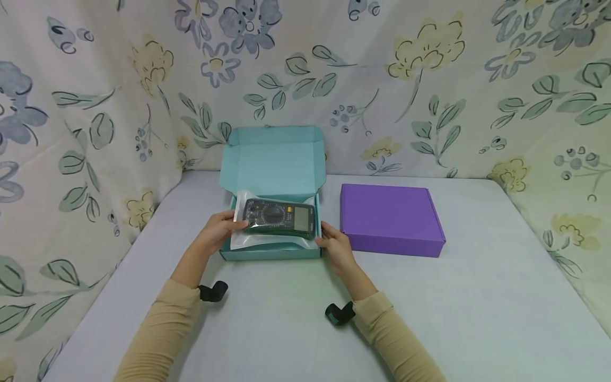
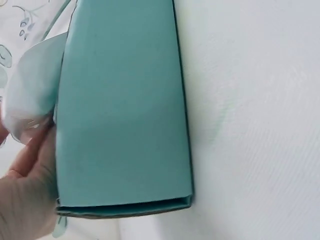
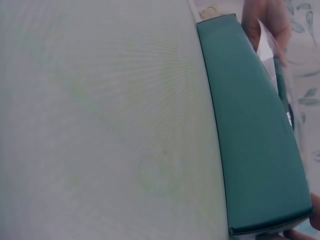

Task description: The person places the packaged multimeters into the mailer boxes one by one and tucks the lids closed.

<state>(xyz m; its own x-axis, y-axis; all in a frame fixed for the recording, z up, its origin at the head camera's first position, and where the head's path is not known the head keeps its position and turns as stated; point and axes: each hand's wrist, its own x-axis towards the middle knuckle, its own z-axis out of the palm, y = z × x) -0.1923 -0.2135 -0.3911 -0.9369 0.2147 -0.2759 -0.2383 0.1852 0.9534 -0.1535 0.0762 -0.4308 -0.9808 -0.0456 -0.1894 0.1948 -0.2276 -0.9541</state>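
A dark digital multimeter in a clear plastic bag lies over the opening of a teal cardboard box, its screen toward the right. With thumb and fingers my left hand pinches the bag and the multimeter's left end; the left wrist view shows that bag raised above the box's front wall. At the box's right side, my right hand grips the wall near the front corner, thumb beside the bag's edge. Fingers of it show around the box's end in the right wrist view.
The teal box's lid stands open at the back, near the floral curtain. A closed purple box sits right of it on the white table.
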